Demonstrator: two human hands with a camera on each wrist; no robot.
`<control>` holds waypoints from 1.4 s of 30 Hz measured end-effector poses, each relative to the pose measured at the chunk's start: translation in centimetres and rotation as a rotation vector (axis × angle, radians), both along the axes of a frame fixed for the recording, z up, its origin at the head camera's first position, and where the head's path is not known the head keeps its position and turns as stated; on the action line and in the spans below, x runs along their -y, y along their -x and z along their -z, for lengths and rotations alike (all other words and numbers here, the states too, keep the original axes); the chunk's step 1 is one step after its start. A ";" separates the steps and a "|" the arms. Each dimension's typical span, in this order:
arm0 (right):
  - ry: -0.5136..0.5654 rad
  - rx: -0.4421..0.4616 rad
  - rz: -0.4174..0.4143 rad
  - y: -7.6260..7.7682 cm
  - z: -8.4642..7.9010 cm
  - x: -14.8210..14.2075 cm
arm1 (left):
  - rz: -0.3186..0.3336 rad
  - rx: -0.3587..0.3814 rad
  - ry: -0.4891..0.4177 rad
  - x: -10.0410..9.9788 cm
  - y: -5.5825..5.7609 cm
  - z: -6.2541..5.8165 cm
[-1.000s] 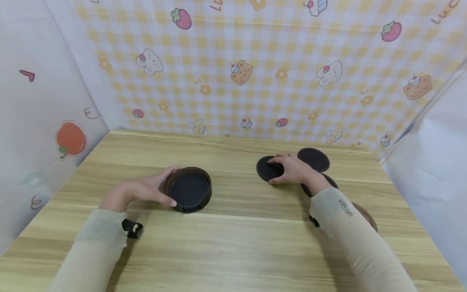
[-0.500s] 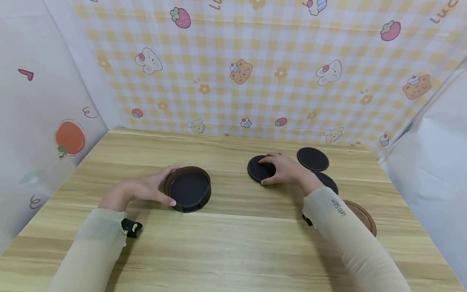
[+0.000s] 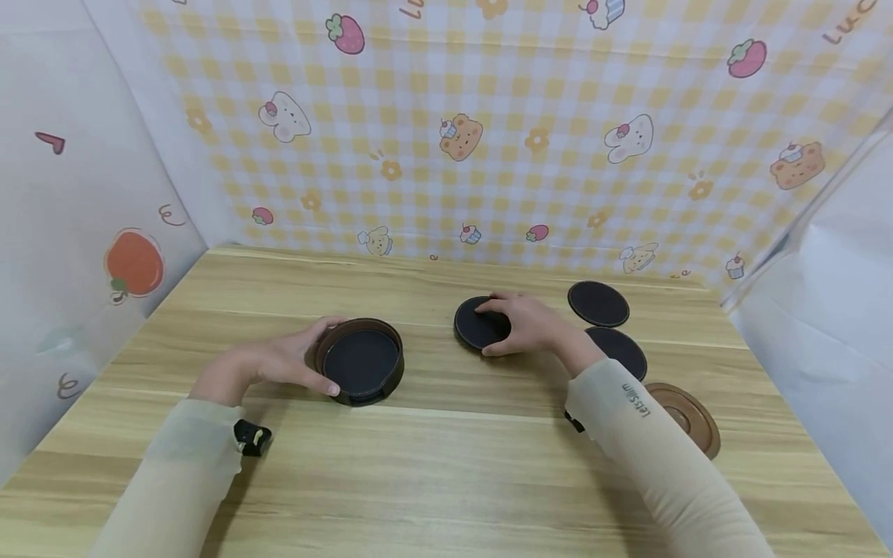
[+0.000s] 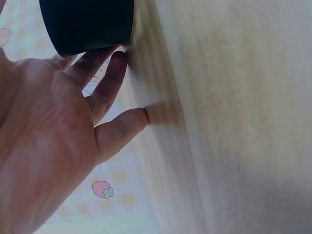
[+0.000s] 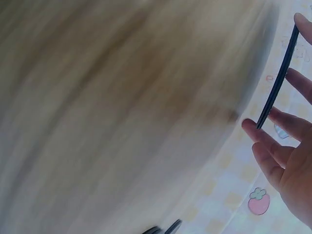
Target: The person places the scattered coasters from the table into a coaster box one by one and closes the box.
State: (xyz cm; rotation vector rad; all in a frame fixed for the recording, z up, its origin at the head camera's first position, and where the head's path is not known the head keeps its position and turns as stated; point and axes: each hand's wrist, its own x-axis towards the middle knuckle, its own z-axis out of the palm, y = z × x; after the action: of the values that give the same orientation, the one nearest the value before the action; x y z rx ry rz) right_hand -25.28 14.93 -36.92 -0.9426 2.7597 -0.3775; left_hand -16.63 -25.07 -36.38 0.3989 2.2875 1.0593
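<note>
One round, brown-lined black leather holder point(image 3: 394, 378) is gripped on the wooden worktop point(image 3: 432, 480) by the left hand point(image 3: 284, 360), a round black insert point(image 3: 361, 363) inside. One flat, stitched black coaster point(image 3: 477, 325) is pinched by the right hand point(image 3: 529, 324) above the worktop, between the holder and two similar black discs point(image 3: 598, 303).

Booth: printed curtains point(image 3: 412, 85), wooden table point(image 3: 418, 480)
</note>
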 end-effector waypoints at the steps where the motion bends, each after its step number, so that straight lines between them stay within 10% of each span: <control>1: 0.001 0.002 -0.003 0.0 0.0 0.2 | 0.002 -0.005 0.000 0.0 0.0 0.0; 42: 0.088 -0.031 -0.255 -3.9 -2.2 10.6 | 0.022 -0.090 -0.073 0.0 0.1 0.5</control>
State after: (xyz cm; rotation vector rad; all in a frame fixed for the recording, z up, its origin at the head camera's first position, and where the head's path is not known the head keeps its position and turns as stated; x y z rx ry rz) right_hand -21.42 4.38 -34.69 -1.3139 2.6228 -0.4465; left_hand -16.76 -25.05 -36.88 0.5099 2.3219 1.1380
